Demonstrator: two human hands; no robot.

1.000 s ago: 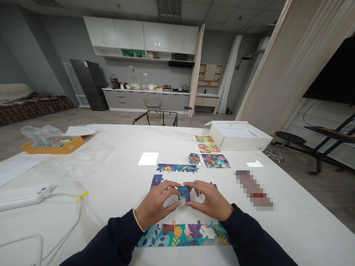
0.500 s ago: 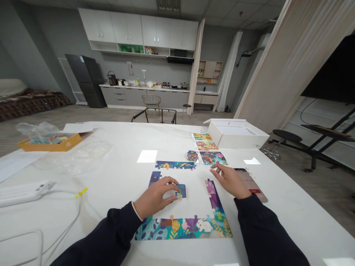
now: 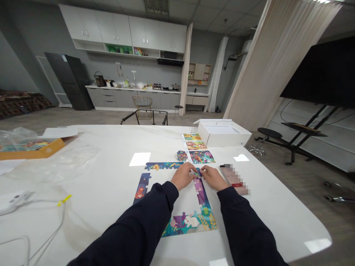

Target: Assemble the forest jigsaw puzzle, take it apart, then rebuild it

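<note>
A small blue jigsaw puzzle piece (image 3: 197,172) sits at the upper right corner of a partly assembled puzzle border. My left hand (image 3: 183,176) pinches it from the left, fingers bent around its edge. From the right, my right hand (image 3: 215,178) has its thumb and fingertips closed on the same piece. Just below is the purple right side strip (image 3: 200,192) of the border. The dark blue top strip (image 3: 163,166) lies to the left of my hands. My left sleeve covers part of the left strip (image 3: 142,188) and of the bottom strip with a white rabbit (image 3: 191,221).
Behind my hands are a stack of puzzle pieces (image 3: 182,155), picture cards (image 3: 202,156) and a white box (image 3: 224,133). A phone (image 3: 234,179) lies to the right. On the left are an orange box (image 3: 50,149), clear plastic wrap (image 3: 80,157) and a white cable (image 3: 59,218).
My left hand has carried the blue piece rightward from the middle of the border to its upper right corner. My right hand has closed on it there. The view has shifted right.
</note>
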